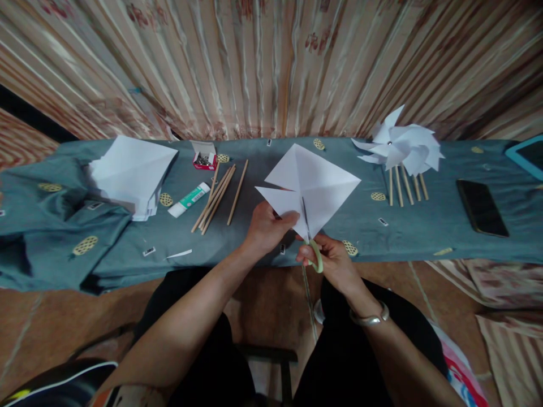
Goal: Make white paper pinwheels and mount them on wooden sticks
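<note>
Now white paper (324,178) in middle of frame, slit in left side. Left hand (268,227) pinches lower left part, thumb on top. Right hand (333,260), below middle, fingers curled tight on scissors (317,251), blade over paper near bottom corner. Sticks (218,200), glue (189,199) left of middle. Pinwheels (409,148) upper right.

Black trousers (335,362), bare forearms (203,322), a shiny, rounded silver bangle (371,320) behind the right hand (334,258).
</note>
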The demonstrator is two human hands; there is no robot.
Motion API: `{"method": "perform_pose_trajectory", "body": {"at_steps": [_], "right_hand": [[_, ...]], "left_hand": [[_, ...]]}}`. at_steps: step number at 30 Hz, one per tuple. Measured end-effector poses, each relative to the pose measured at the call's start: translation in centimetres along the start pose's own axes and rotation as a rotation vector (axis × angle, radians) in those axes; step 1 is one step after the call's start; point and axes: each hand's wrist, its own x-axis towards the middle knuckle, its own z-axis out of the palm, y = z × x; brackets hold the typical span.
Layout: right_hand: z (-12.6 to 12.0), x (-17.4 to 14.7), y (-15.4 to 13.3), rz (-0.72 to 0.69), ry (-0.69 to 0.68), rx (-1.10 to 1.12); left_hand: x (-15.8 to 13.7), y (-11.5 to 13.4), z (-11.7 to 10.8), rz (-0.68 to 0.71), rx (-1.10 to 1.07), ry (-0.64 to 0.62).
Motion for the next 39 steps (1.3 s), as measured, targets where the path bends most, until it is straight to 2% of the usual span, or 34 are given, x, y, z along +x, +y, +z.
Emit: {"method": "perform_pose_trajectory", "body": {"at_steps": [6,14,20,31,39], "right_hand": [[-0.18,-0.02,-0.04,-0.004,-0.002,-0.033],[0.06,0.08,-0.17,0.023,0.017,0.049],[0.05,0.03,-0.17,0.018,0.023,-0.001],[0.03,0.00,-0.49,0.034,0.039,-0.008],[-0.05,0.08,0.17,0.067,0.038,0.061]], "left_hand": [[-0.09,0.06,0.10,0.011,-0.032,-0.017],[-0.13,-0.14,0.09,0.016,-0.026,-0.001],[-0.20,-0.42,-0.05,0.040,-0.042,-0.017],[-0.46,0.39,0.12,-0.024,-0.026,-0.027],[-0.34,-0.12,-0.01,0.044,-0.072,-0.038]]}}
